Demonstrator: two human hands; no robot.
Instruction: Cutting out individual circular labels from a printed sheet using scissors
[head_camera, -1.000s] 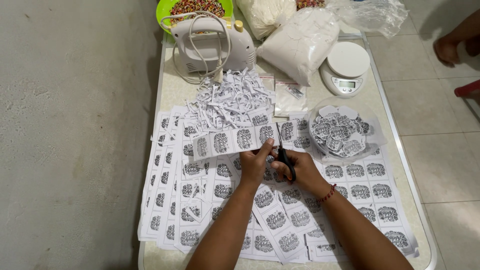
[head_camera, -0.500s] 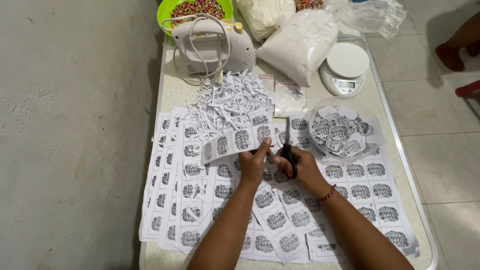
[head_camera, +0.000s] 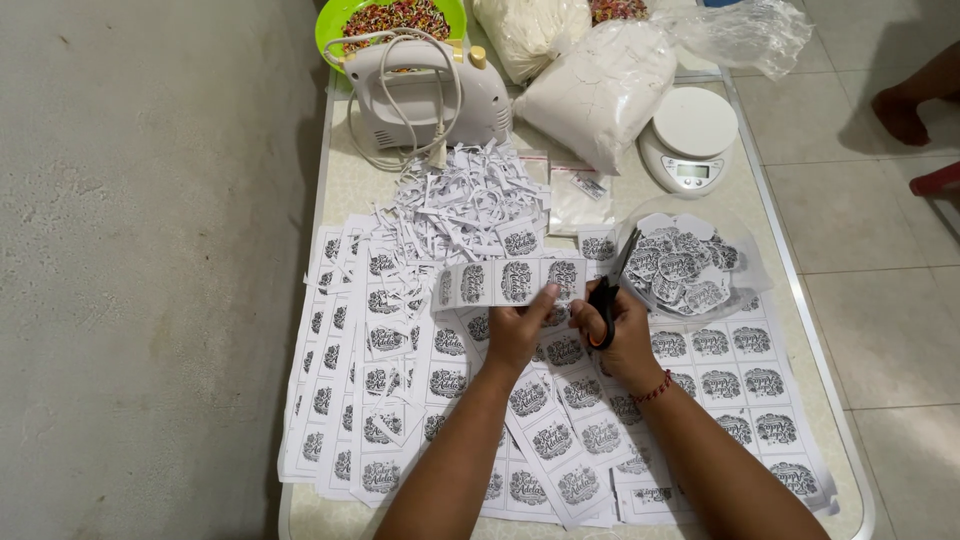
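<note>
Paper strip (head_camera: 508, 282) of printed labels sits at the centre of the frame, pinched at its right end by the left hand (head_camera: 520, 330). The right hand (head_camera: 622, 335) is closed through the handles of black scissors (head_camera: 606, 295), blades pointing up beside the strip's end. Printed sheets (head_camera: 730, 350) cover the desk (head_camera: 345, 185); paper scraps (head_camera: 455, 200) lie above.

Strip of printed labels (head_camera: 505, 283): white paper, four black round ornamental prints in a row, held level above the table, pinched at its lower right edge. Black-handled scissors (head_camera: 606, 292): at the strip's 3 o'clock end, blades pointing to 1 o'clock, slightly parted.
</note>
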